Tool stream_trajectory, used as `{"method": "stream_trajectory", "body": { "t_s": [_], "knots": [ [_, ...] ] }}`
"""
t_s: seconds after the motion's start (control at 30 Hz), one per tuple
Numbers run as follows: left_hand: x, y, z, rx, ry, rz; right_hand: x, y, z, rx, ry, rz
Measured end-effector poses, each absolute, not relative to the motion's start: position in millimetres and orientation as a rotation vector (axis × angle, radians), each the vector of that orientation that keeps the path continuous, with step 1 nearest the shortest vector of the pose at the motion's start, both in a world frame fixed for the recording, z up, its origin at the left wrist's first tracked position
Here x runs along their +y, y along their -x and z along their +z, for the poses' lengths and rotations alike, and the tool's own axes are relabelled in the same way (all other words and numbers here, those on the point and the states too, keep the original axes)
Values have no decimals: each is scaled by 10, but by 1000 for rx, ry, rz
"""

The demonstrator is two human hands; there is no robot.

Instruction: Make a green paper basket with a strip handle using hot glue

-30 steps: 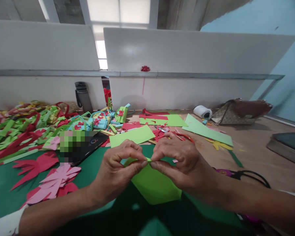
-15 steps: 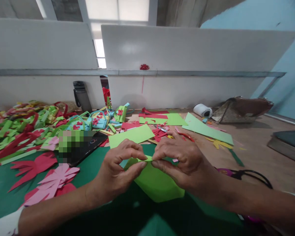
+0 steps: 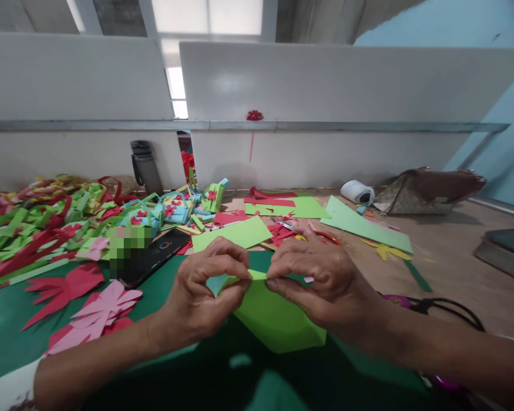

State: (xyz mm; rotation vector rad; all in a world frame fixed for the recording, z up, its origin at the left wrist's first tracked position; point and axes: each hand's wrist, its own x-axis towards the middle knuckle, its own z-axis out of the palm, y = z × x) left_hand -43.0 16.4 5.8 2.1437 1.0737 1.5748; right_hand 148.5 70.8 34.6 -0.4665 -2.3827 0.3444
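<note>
We pinch the green sheet (image 3: 285, 322), seemingly part-folded, with left hand (image 3: 205, 290) and right hand (image 3: 321, 282), finished-looking paper bags (image 3: 176, 211) beyond the phone (image 3: 154, 260).

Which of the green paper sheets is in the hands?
The bright green sheet nearest the camera: the left hand and right hand pinch its top edge. The other green sheets lie farther back.
</note>
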Motion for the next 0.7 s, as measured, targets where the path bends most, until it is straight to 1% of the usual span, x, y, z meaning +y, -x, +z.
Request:
{"method": "stream_trajectory", "body": {
  "t_s": [0.13,0.23,0.37,0.53,0.7],
  "knots": [
    [194,451,32,1116,-2148,1569,720,-1504,335,-2354,490,366],
    [219,421,4,1053,-2210,1569,718,-1492,322,-2359,451,356],
    [206,388,5,1044,-2338,1570,679,-1449,318,-2408,381,186],
    [149,385,62,1118,-2498,1446,632,-1399,316,-2511,318,-88],
    [145,400,79,1064,-2415,1485,674,-1477,331,-2479,334,-126]
  ]
}}
